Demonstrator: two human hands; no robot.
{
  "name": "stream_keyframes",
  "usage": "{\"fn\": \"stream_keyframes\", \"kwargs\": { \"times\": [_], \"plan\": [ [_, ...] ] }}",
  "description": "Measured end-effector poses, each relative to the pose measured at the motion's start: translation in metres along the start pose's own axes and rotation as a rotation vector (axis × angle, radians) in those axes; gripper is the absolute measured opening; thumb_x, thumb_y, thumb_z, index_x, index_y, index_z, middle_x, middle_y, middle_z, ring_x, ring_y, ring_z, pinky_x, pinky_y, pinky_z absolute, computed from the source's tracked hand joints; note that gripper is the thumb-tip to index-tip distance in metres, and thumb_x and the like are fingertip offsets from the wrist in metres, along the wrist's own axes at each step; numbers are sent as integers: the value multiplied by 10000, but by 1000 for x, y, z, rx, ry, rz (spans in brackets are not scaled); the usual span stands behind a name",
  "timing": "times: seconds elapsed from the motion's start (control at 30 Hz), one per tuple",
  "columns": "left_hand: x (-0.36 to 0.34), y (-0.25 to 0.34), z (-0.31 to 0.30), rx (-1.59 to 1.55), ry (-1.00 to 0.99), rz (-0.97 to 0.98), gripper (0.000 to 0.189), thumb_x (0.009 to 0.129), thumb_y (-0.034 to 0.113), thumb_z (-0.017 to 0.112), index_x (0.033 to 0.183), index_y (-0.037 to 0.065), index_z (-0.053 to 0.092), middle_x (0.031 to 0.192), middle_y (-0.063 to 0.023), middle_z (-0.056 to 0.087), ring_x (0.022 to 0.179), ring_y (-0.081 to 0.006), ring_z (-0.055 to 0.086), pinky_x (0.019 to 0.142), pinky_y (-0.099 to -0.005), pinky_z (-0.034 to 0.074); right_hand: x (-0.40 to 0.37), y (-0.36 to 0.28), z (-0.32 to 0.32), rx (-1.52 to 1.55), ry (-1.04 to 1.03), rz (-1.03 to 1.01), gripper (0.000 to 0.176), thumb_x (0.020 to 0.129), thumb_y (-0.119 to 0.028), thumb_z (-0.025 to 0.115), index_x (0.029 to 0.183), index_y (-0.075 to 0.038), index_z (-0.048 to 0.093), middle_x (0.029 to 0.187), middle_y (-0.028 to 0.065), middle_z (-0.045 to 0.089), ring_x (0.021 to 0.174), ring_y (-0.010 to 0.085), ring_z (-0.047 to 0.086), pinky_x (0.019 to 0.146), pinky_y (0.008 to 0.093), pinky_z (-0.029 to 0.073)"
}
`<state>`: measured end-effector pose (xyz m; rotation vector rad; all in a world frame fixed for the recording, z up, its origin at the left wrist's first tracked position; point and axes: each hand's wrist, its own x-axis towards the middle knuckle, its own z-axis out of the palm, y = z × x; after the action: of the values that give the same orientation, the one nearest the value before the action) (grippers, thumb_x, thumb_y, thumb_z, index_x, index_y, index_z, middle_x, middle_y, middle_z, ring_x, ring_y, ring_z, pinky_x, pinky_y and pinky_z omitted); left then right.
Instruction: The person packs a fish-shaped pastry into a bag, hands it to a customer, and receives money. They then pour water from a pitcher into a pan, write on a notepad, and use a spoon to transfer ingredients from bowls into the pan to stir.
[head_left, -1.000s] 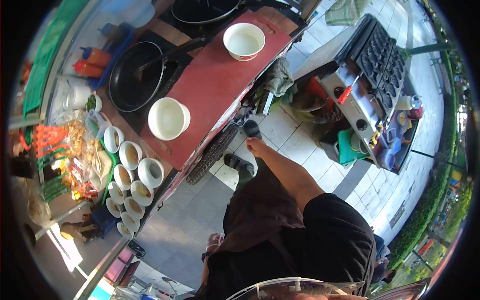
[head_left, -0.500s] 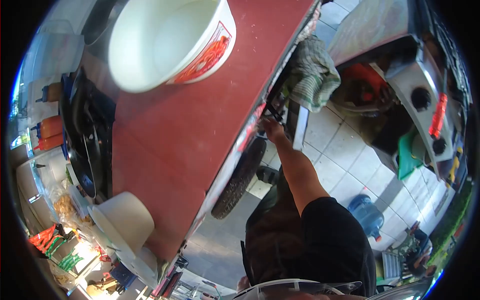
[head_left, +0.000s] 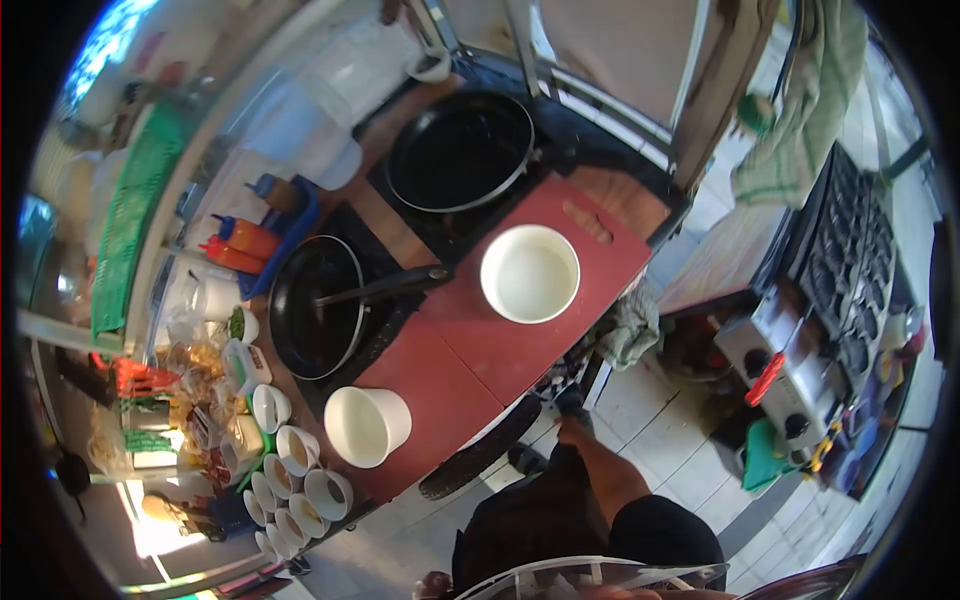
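Observation:
My right hand [head_left: 572, 432] hangs low beside the front edge of the cart, under the red counter [head_left: 460, 362] and below a checked cloth [head_left: 632, 330]. Its fingers are small and dim, and I cannot tell what they hold. At the bottom edge, only a small part of my left hand [head_left: 434, 585] shows, its fingers hidden. On the counter stand two white paper tubs, one [head_left: 530, 275] near the far end and another [head_left: 367, 427] closer to me. A black tyre [head_left: 480, 455] sits under the counter's edge.
Two black frying pans, one [head_left: 460, 150] at the back and one [head_left: 315, 308] at left, rest on the stove. Several small white cups [head_left: 298, 450] stand at the near left. Sauce bottles [head_left: 247, 238] lie in a blue tray. A metal stove [head_left: 765, 355] is at right.
My view has pulled back and turned, bringing both pans and the cups into sight. My right hand appears lower in the view, still beside the cart's edge.

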<state>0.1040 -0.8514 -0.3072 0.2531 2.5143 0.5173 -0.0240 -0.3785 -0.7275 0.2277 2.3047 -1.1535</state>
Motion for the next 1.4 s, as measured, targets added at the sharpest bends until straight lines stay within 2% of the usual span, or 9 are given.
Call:
{"fn": "stream_keyframes", "kwargs": {
  "times": [0.1, 0.27, 0.33, 0.5, 0.77, 0.9, 1.03, 1.23, 1.4],
  "plan": [
    [-3, 46, 20, -201, 113, 171, 141, 955, 151, 681, 1081, 112, 730, 965, -146, 738, 879, -356, 715, 722, -450, 583, -75, -66, -81, -128, -224, 108, 486, 993, -364, 577, 1300, 6, 647, 1271, 274, 682, 1192, 439, 650, 1014, 517, 523],
    [96, 284, -188, -315, 597, 539, 216, 866, 114, 772, 1076, 128, 723, 991, -95, 719, 919, -326, 718, 803, -434, 585, -142, -245, -281, -134, -578, -264, 449, 936, -338, 699, 1328, -124, 655, 1324, 187, 672, 1220, 421, 626, 1010, 493, 522],
    [118, 321, -246, 72, 932, 570, 297, 819, 133, 801, 1095, 113, 693, 1129, -100, 678, 1030, -319, 686, 876, -455, 557, -150, -267, -310, -479, 141, -467, 458, 869, -290, 762, 1295, -151, 663, 1397, 137, 597, 1235, 404, 581, 1007, 531, 514],
    [162, 322, -286, 248, 840, 77, 657, 784, 300, 811, 1374, 80, 623, 1211, -165, 652, 1164, -387, 589, 1094, -563, 399, -99, -250, -337, -885, 15, -299, 709, 825, -463, 773, 1466, -219, 592, 1661, 167, 330, 1490, 467, 341, 1192, 624, 311],
    [199, 312, -248, 112, 770, 276, 603, 819, 202, 763, 1388, 76, 605, 1077, -130, 724, 1106, -341, 650, 1140, -592, 353, -101, -260, -357, -1015, -291, -140, 688, 878, -576, 695, 1467, -232, 606, 1565, 129, 527, 1493, 324, 419, 1244, 570, 218],
    [196, 336, -257, 137, 800, 191, 619, 794, 280, 782, 1367, 101, 630, 1178, -136, 696, 1171, -345, 606, 1163, -578, 321, -99, -262, -372, -983, -495, -250, 676, 913, -620, 658, 1399, -152, 662, 1487, 169, 590, 1388, 389, 533, 1141, 457, 428],
    [184, 357, -265, 188, 922, 131, 588, 773, 361, 811, 1294, 126, 674, 1261, -111, 645, 1202, -358, 572, 1189, -584, 285, -202, -496, -500, -147, -811, -547, 303, 1055, -308, 643, 1217, -54, 668, 1121, 91, 712, 1107, 194, 668, 946, 343, 519],
    [170, 374, -280, 57, 1019, 299, 532, 796, 312, 814, 1276, 140, 663, 1226, -104, 640, 1221, -324, 571, 1123, -555, 370, -159, -586, -539, -239, 170, -950, 257, 891, -157, 789, 1088, -18, 703, 1007, 106, 706, 960, 251, 686, 864, 389, 521],
    [124, 342, -311, -26, 1048, 344, 496, 837, 289, 813, 1275, 131, 642, 1245, -99, 643, 1179, -328, 604, 1085, -568, 423, -157, -567, -525, -783, 525, -551, 990, 716, -470, 903, 1502, -80, 446, 1502, 192, 522, 1413, 480, 429, 1139, 598, 361]
  ]
}}
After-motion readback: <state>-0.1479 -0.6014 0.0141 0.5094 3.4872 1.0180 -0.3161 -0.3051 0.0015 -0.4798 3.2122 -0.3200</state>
